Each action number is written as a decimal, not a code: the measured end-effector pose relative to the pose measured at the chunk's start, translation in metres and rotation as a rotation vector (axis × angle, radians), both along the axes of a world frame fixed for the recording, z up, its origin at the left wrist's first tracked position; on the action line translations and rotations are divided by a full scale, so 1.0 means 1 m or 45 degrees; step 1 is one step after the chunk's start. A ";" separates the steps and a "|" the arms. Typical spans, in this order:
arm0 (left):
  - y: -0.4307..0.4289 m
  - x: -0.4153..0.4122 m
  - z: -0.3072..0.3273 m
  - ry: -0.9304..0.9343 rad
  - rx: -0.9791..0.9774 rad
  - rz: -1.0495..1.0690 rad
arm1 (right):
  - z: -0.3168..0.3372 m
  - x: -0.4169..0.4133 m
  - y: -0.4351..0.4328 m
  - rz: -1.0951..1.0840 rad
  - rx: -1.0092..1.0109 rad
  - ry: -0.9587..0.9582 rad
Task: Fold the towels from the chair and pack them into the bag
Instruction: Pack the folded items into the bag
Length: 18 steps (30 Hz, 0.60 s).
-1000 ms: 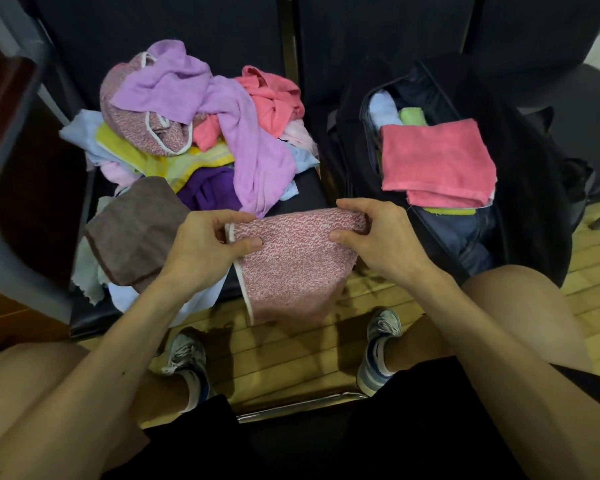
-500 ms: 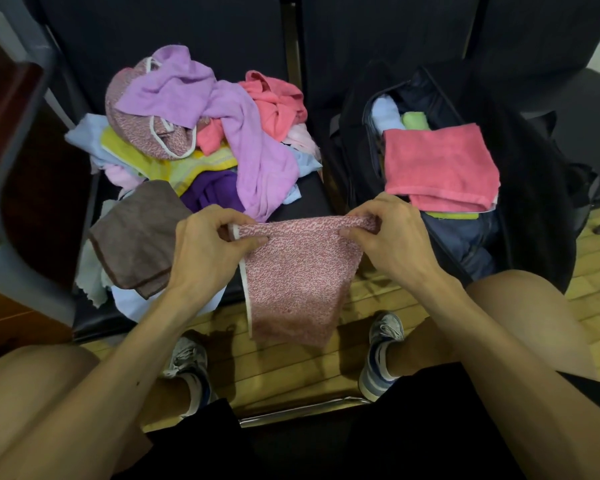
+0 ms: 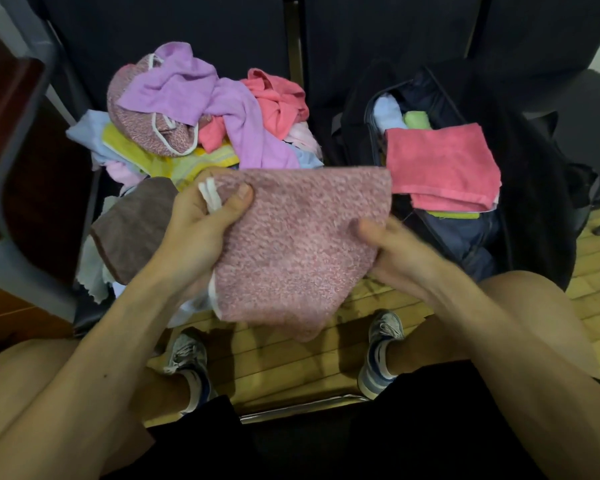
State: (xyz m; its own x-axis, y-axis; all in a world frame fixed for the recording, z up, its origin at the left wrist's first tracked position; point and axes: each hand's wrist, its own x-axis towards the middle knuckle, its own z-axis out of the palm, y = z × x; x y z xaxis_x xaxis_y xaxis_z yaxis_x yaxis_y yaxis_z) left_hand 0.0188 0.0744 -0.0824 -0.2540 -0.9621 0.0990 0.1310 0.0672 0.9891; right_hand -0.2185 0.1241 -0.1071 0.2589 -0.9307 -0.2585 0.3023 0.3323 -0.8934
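Unfolded towels [image 3: 201, 109] lay heaped on the chair [image 3: 174, 26] at left. In front, the left hand [image 3: 201, 220] pinched the speckled pink towel [image 3: 298, 244] at its white-edged corner. The blurred right hand [image 3: 395, 251] gripped the opposite edge, beside the open bag [image 3: 534, 202].

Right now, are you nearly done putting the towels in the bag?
Not nearly. A folded pink towel already lies in the bag. The left hand and right hand grip the speckled towel mid-fold. A jumbled pile waits on the chair.
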 end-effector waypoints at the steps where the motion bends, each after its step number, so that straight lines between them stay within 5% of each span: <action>1: -0.001 -0.001 0.003 0.062 0.093 0.038 | -0.006 0.009 0.005 0.106 0.081 0.078; 4: -0.014 0.007 0.004 0.075 0.300 0.208 | -0.017 0.031 0.016 0.232 0.230 0.194; 7: -0.024 0.019 -0.002 0.060 0.589 0.350 | -0.014 0.033 0.016 0.200 0.253 0.008; 14: -0.008 0.006 -0.023 0.663 0.943 -0.201 | 0.012 0.027 0.010 -0.195 0.259 -0.322; 18: 0.005 -0.009 -0.037 0.528 0.930 -0.563 | 0.012 0.016 0.003 -0.273 0.284 -0.445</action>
State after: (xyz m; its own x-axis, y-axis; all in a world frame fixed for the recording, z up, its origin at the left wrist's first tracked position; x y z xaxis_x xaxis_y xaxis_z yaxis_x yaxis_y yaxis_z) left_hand 0.0093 0.0799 -0.1190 -0.6898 -0.6467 -0.3254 0.3465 -0.6895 0.6360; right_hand -0.2023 0.1267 -0.0952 0.1744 -0.9041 -0.3900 0.6554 0.4022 -0.6393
